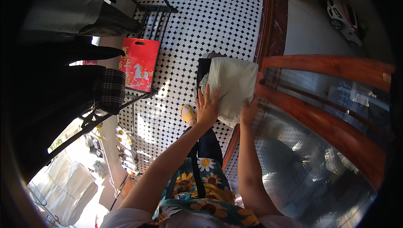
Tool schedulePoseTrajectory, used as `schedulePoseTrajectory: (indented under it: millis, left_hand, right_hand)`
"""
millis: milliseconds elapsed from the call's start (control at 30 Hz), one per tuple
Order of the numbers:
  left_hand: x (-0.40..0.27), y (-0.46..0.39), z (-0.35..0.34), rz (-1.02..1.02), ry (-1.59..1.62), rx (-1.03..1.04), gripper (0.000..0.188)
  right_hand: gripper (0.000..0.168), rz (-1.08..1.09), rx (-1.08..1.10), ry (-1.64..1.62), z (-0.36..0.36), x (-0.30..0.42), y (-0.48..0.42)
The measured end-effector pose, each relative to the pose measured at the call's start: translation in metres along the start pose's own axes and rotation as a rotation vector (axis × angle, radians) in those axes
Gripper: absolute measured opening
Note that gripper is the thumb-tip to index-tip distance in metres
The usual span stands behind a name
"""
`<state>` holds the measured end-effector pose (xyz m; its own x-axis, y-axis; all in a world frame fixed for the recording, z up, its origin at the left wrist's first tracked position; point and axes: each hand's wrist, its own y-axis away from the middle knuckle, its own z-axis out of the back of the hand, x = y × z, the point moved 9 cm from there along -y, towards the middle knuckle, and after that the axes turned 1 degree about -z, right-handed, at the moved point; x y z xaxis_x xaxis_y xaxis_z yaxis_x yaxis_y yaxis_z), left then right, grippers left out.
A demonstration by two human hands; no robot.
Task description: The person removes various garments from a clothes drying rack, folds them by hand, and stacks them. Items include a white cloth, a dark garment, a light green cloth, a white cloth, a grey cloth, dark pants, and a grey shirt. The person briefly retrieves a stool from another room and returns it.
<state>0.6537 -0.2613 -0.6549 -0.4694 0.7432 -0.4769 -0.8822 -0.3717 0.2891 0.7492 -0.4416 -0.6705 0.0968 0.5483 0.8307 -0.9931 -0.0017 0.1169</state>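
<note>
A folded off-white cloth lies on top of a dark cloth, which shows along its left side. What holds the stack up is mostly hidden beneath it. My left hand rests on the near left part of the off-white cloth, palm down with the fingers spread. My right hand is at the near right edge, its thumb on the cloth; its other fingers are blurred, and whether they grip the edge cannot be told.
On the left, a red printed bag lies on a black metal rack, beside hanging dark clothes. Several shoes stand at lower left. Wood-framed glass doors stand at right. A toy-like white car is beyond the doorway.
</note>
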Motion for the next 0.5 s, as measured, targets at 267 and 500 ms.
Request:
schedulePoseTrajectory:
  millis: [267, 500]
  left_hand:
    - [0.014, 0.015, -0.027, 0.039, 0.061, 0.184, 0.072]
    - [0.055, 0.091, 0.011, 0.212, 0.053, 0.290, 0.076]
  right_hand:
    - [0.063, 0.576, 0.278, 0.992, -0.044, 0.090, 0.024]
    - [0.057, 0.204, 0.794, 1.074, -0.080, 0.034, 0.015]
